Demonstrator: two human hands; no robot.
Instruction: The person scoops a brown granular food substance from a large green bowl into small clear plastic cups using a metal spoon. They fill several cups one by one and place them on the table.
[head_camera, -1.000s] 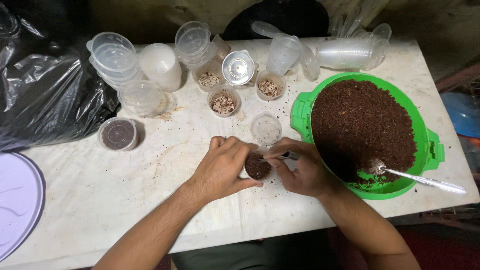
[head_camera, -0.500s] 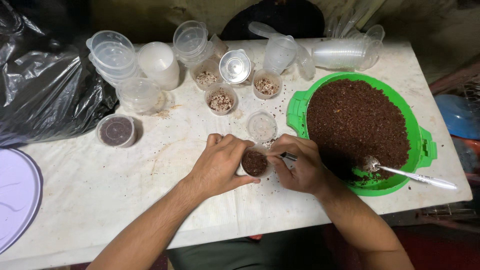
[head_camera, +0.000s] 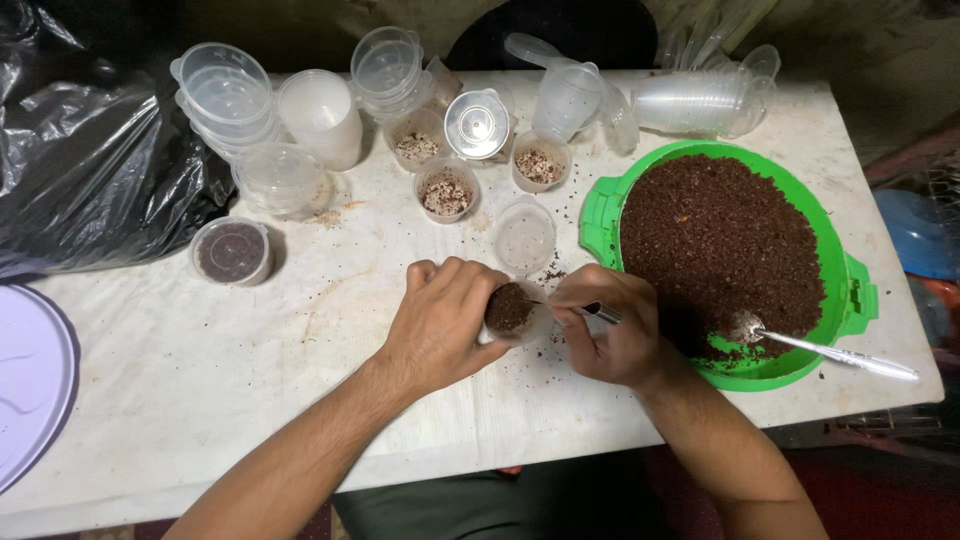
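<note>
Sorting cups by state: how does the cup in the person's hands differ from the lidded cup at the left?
The held cup is open, gripped by the left hand and tilted; the lidded cup is closed, stands upright and is untouched. A thin metal tool in the right hand reaches toward the held cup only. Both are small, clear and hold dark brown material.

Filled cup (head_camera: 511, 310) between both hands, basin (head_camera: 600, 210) right.

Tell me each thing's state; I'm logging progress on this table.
Small cup: full of brown mix, held by left hand.
Right hand: grips a thin metal tool.
Green bowl: heaped with brown mix.
Spoon: resting in bowl.
Lidded cup: closed, filled.
Empty cup: open.
</note>
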